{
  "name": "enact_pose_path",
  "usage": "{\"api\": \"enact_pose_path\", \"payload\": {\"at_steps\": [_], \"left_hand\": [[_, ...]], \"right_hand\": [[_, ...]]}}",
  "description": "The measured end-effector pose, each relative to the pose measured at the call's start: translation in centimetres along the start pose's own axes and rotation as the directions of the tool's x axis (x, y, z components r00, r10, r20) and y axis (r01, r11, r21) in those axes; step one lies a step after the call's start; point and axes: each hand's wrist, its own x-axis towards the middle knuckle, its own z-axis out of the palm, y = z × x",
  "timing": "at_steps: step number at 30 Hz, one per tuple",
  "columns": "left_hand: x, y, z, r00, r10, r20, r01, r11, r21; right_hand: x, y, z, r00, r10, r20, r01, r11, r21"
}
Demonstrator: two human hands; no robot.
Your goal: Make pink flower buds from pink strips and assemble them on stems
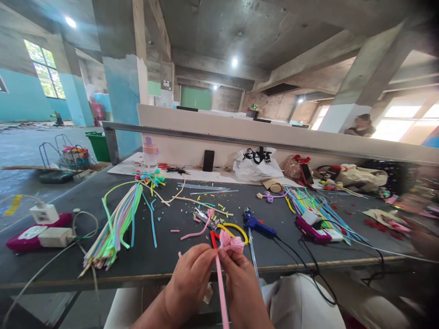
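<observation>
A pink pipe-cleaner flower (231, 243) shows just above the fingertips of my right hand (243, 281), whose thumb and fingers are closed on it. My left hand (190, 276) pinches beside it, at the top of a long pink pipe cleaner (221, 285) that hangs down between both hands. The exact join under the fingertips is hidden. Right behind the hands lie pliers (207, 218) with a yellow and a red handle. A curled pink pipe-cleaner piece (199, 230) lies next to them. To the right rests a blue glue gun (260, 226) with a black cable.
A bundle of pastel pipe cleaners (116, 224) lies left, another (315, 208) right. Purple power strips (29, 237) with white plugs sit at both sides. A phone (208, 161), bottle (151, 153) and white bag (257, 164) stand along the back. At far right is a blurred person's arm.
</observation>
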Motion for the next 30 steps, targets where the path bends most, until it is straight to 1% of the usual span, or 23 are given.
{"api": "enact_pose_path", "payload": {"at_steps": [3,5,6,7,8,9,11,13,14,16,19,21,24,26,27,28,29,30], "left_hand": [[0.2,0.4,0.5,0.996,-0.082,-0.032,0.081,0.997,-0.002],[0.4,0.7,0.9,0.978,-0.206,-0.036,0.204,0.978,-0.05],[0.5,0.9,1.2,0.957,-0.287,-0.038,0.282,0.955,-0.09],[0.6,1.0,1.4,0.926,-0.377,-0.03,0.369,0.919,-0.141],[0.7,1.2,1.5,0.883,-0.469,-0.005,0.459,0.865,-0.201],[0.8,1.4,1.6,0.83,-0.557,0.038,0.545,0.794,-0.269],[0.9,1.8,1.8,0.709,-0.684,0.172,0.681,0.601,-0.418],[1.0,2.1,1.9,0.604,-0.733,0.313,0.742,0.375,-0.555],[1.1,2.2,1.9,0.563,-0.739,0.37,0.75,0.267,-0.606],[1.2,2.4,1.8,0.496,-0.735,0.462,0.744,0.084,-0.663],[1.5,2.6,1.4,0.405,-0.724,0.559,0.718,-0.126,-0.684],[1.7,2.6,1.1,0.363,-0.693,0.623,0.7,-0.238,-0.673],[1.8,2.4,0.6,0.317,-0.606,0.73,0.659,-0.412,-0.629],[1.8,2.3,0.3,0.289,-0.505,0.814,0.615,-0.554,-0.562],[1.9,2.2,0.2,0.281,-0.447,0.849,0.591,-0.617,-0.52],[1.9,2.2,0.1,0.284,-0.393,0.875,0.574,-0.661,-0.483],[2.0,2.2,0.0,0.292,-0.357,0.887,0.565,-0.684,-0.461],[2.0,2.2,-0.1,0.303,-0.346,0.888,0.561,-0.688,-0.46]], "right_hand": [[0.2,0.2,-0.1,1.0,-0.022,0.009,0.022,1.0,-0.014],[0.3,0.3,-0.1,0.999,-0.05,-0.009,0.049,0.997,-0.051],[0.4,0.3,-0.1,0.998,-0.066,-0.018,0.065,0.995,-0.073],[0.5,0.4,-0.1,0.996,-0.083,-0.025,0.081,0.992,-0.093],[0.5,0.4,-0.2,0.995,-0.1,-0.03,0.096,0.99,-0.108],[0.6,0.4,-0.2,0.993,-0.112,-0.035,0.107,0.987,-0.12],[0.6,0.3,-0.2,0.992,-0.119,-0.048,0.11,0.982,-0.152],[0.7,0.1,-0.3,0.99,-0.127,-0.069,0.111,0.973,-0.202],[0.7,0.0,-0.3,0.988,-0.138,-0.076,0.117,0.966,-0.229],[0.8,-0.1,-0.5,0.982,-0.173,-0.072,0.145,0.947,-0.288],[0.9,-0.4,-0.7,0.974,-0.224,-0.043,0.191,0.904,-0.381],[0.9,-0.4,-0.8,0.968,-0.251,-0.026,0.22,0.888,-0.405],[0.9,-0.4,-1.1,0.973,-0.227,0.032,0.224,0.913,-0.342],[1.0,-0.2,-1.4,0.982,-0.167,0.083,0.184,0.944,-0.275],[1.2,-0.1,-1.6,0.984,-0.144,0.109,0.167,0.954,-0.248],[1.3,0.0,-1.8,0.982,-0.131,0.135,0.159,0.961,-0.226],[1.4,0.1,-2.0,0.979,-0.119,0.166,0.153,0.965,-0.213],[1.6,0.1,-2.2,0.974,-0.102,0.204,0.144,0.968,-0.206]]}}
